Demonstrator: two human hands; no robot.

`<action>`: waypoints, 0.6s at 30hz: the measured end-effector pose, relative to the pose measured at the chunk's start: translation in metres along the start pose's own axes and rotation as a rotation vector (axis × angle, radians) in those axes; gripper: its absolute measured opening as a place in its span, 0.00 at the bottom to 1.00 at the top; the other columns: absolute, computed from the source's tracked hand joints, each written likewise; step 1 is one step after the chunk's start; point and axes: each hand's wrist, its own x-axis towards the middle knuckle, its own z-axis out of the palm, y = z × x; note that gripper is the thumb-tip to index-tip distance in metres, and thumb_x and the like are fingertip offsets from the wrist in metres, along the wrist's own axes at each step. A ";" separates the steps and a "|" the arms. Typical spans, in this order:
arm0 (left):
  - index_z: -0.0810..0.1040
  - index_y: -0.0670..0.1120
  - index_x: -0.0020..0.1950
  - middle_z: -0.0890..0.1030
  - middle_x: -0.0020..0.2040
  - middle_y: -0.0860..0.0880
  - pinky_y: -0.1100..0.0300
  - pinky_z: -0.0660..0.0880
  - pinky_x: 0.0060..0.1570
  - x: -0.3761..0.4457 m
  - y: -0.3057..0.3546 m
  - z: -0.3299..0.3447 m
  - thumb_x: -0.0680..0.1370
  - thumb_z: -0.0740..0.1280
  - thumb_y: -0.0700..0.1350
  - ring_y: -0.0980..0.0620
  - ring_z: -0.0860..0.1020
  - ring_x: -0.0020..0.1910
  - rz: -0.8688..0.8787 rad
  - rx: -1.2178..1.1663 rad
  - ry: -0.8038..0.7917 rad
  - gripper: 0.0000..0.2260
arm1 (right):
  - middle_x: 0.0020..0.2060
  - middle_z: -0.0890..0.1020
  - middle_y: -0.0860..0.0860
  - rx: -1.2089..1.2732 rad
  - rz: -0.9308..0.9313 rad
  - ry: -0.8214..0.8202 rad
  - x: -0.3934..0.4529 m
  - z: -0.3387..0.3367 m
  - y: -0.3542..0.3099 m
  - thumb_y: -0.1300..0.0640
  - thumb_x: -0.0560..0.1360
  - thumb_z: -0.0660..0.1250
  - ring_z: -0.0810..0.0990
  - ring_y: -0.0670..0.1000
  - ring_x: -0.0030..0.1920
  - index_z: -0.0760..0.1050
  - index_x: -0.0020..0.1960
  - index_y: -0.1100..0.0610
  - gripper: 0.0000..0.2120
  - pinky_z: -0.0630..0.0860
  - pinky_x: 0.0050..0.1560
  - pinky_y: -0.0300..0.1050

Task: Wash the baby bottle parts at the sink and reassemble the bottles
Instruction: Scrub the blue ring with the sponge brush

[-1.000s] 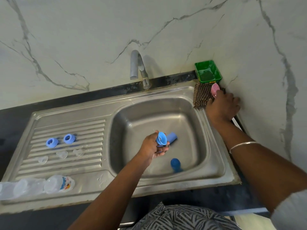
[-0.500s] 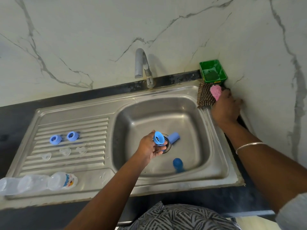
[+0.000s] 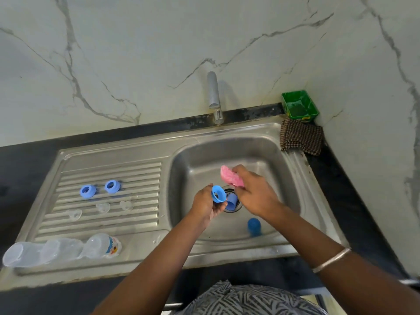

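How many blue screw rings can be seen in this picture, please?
3. Two blue rings lie side by side on the ribbed draining board, one left of the other. The left hand holds the third over the basin.

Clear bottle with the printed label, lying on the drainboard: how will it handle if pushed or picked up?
The labelled bottle lies on its side on the flat front strip of the drainboard, so a sideways push would probably roll it. It looks like thin clear plastic and empty, so likely light. The steel looks wet in places, so a grip may slip.
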 end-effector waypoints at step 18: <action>0.78 0.44 0.49 0.79 0.31 0.52 0.66 0.69 0.26 -0.008 -0.012 -0.043 0.85 0.54 0.55 0.60 0.76 0.25 0.370 0.251 -0.056 0.19 | 0.26 0.82 0.45 0.248 0.283 0.126 -0.022 0.044 -0.073 0.48 0.73 0.70 0.82 0.44 0.26 0.81 0.44 0.44 0.02 0.77 0.27 0.34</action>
